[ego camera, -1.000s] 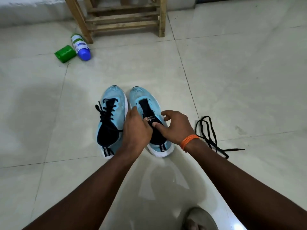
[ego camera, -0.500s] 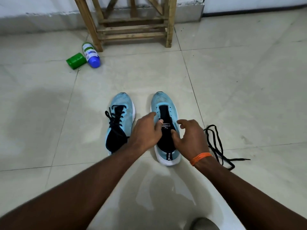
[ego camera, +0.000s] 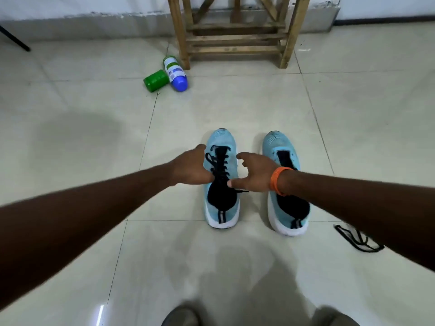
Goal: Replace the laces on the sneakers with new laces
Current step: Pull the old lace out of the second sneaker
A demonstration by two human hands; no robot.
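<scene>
The left hand point(ego camera: 190, 167) and right hand point(ego camera: 255, 176), apart and gripping nothing, flank the black-laced light-blue knit sneaker point(ego camera: 222, 196), seemingly to steady it for unlacing.

Two light-blue knit sneakers with white soles stand side by side on the tiled floor, toes pointing away, heels at a tile seam. The left sneaker point(ego camera: 222, 200) has a black lace point(ego camera: 220, 161) threaded through its eyelets. The right sneaker point(ego camera: 288, 208) is unlaced. A loose black lace point(ego camera: 357, 241) lies bunched beside its heel.
</scene>
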